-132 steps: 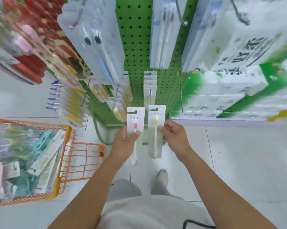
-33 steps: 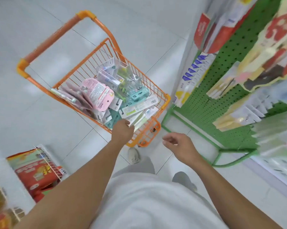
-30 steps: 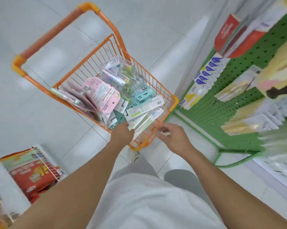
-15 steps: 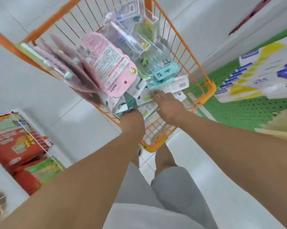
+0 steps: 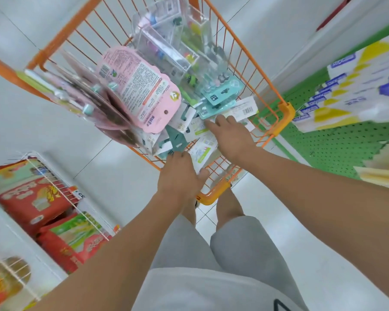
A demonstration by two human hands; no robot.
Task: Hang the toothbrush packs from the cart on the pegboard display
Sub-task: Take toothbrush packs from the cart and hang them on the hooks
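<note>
Orange cart (image 5: pixel 284 111) at twelve o'clock, heaped with toothbrush packs (image 5: pixel 142 86); left hand (image 5: pixel 180 176) grips a white pack (image 5: pixel 201 154), right hand (image 5: pixel 230 134) lies flat on others.

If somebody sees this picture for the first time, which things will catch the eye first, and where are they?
The orange wire cart fills the upper middle, heaped with toothbrush packs, and a large pink pack stands out at its centre. Both hands reach into it from below: the left hand at the near edge, the right hand on the white packs. The green pegboard is at the right edge.
</note>
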